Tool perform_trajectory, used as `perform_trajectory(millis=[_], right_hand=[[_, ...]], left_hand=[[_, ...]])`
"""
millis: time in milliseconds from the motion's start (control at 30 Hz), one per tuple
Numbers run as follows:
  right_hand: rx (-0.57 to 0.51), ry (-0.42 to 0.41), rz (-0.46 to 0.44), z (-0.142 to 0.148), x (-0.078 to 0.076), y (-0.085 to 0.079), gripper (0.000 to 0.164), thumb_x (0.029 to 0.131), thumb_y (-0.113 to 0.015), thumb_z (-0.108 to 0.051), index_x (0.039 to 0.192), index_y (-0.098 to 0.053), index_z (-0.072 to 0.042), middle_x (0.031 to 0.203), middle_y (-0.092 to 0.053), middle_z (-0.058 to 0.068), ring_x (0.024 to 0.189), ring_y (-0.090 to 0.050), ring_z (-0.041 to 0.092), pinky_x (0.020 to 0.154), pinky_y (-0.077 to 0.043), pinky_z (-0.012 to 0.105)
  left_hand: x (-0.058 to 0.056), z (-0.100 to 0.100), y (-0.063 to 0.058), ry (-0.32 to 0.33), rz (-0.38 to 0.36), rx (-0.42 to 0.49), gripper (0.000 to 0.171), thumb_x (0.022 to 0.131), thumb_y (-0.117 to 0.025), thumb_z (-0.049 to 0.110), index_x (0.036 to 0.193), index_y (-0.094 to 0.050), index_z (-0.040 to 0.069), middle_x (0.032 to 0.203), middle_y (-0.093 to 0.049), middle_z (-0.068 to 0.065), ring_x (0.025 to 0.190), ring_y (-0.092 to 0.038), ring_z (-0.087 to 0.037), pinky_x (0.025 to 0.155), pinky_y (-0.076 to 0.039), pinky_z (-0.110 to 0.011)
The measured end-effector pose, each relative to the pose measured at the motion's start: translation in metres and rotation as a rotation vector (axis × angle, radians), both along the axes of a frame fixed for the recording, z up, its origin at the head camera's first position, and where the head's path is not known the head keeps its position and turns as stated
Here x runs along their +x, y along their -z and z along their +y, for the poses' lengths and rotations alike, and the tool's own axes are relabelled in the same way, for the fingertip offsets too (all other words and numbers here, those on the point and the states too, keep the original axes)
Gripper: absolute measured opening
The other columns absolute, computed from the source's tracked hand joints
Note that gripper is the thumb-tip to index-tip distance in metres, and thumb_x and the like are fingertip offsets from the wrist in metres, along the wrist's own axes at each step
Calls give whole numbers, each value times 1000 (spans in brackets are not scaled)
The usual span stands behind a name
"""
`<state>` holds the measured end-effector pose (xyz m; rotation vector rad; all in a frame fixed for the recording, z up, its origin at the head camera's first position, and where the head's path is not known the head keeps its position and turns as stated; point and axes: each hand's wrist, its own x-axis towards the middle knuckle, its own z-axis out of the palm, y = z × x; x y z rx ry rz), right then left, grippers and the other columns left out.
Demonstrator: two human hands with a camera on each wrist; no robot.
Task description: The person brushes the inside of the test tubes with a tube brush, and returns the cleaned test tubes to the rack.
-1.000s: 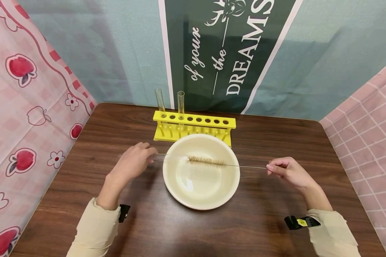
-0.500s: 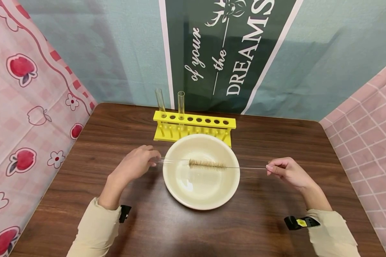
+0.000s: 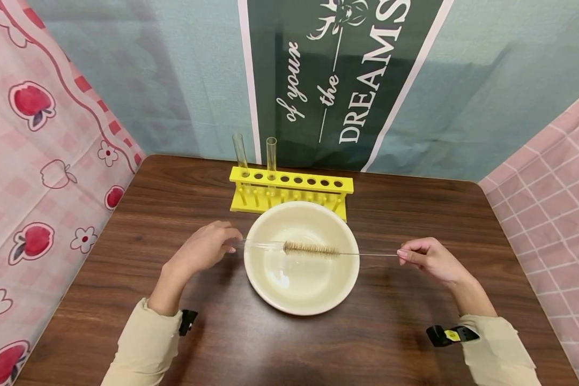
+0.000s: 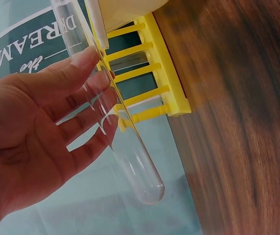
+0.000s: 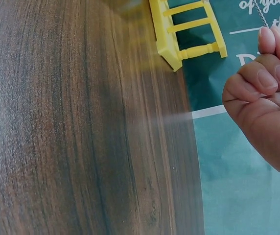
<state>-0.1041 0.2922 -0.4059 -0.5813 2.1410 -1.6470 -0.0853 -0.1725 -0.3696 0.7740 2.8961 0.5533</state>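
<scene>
My left hand (image 3: 207,245) grips a clear glass test tube (image 4: 135,161) between thumb and fingers, its rounded end pointing away from the bowl. The tube lies roughly level, its mouth over the cream bowl (image 3: 301,307). Thumb and forefinger of my right hand (image 3: 429,258) pinch the twisted wire handle of a test tube brush (image 3: 313,249). The brush's tan bristles sit over the bowl, their left end right at the tube's mouth. In the right wrist view only a short piece of the brush's wire (image 5: 261,17) shows above the fingertips.
Behind the bowl stands a yellow test tube rack (image 3: 313,182) with two upright glass tubes, one of them a tube (image 3: 271,155) near its left end. The wooden table (image 3: 309,354) ends at a blue curtain (image 3: 193,80) at the back.
My left hand has shifted slightly right and down with the test tube. The brush has tilted slightly and lowered a little at its wire end. Rack and bowl stay in place.
</scene>
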Motion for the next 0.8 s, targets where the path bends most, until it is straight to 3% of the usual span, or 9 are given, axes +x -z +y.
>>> perform_trajectory(millis=[267,500,800], right_hand=[[15,-7,21,0,1,-1,19,90,-49,6,73,-58,6,56,-36,12,42,-21,22,34,-18,35],[3,-27,39,-2,1,-2,22,89,-49,7,73,-60,-1,57,-36,14,45,-21,22,37,-20,36],[22,-70,77,0,-2,-4,24,89,-48,9,73,-61,-4,59,-43,6,45,-23,22,37,-23,35]], left_hand=[[0,2,0,-2,5,-3,22,75,-71,-1,95,-67,7,88,-59,-6,85,-56,-23,75,-46,-38],[0,4,1,-3,19,-5,20,76,-71,2,96,-68,5,87,-59,-4,83,-57,-22,74,-46,-36],[-3,4,0,33,30,-6,19,76,-71,0,94,-69,5,86,-60,-5,79,-57,-20,69,-47,-34]])
